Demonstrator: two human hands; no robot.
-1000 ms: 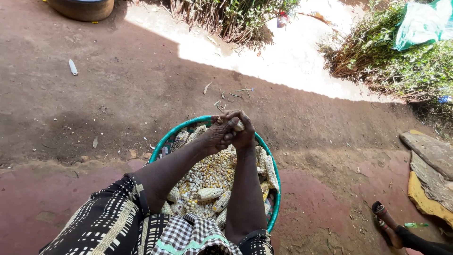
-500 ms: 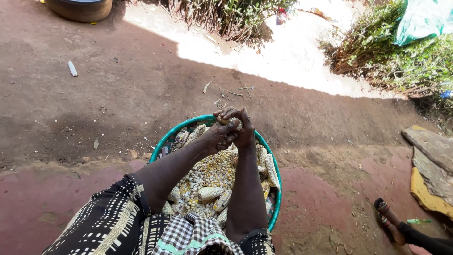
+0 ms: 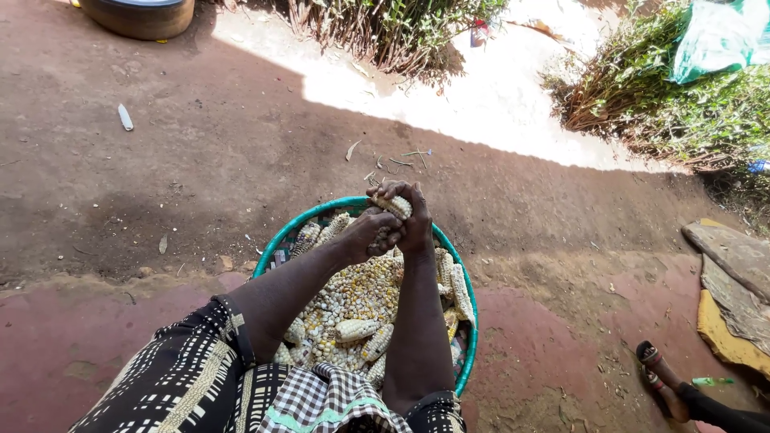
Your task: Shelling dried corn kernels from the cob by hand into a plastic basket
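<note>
A round green basket sits on the ground in front of me, filled with loose maize kernels and several maize cobs. Over its far rim both my hands are clasped around one pale maize cob. My left hand grips it from the near side, and my right hand wraps over its top end. The lower part of the cob is hidden between my fingers. My patterned sleeves and checked cloth cover the basket's near rim.
Bare brown earth lies around the basket, with a sunlit patch beyond. A dark round tub stands far left, dry shrubs at the back, flat stones and another person's sandalled foot at right.
My hands have stayed clasped on the cob over the basket's far rim, shifting only slightly as they work it. The view has tipped a little.
</note>
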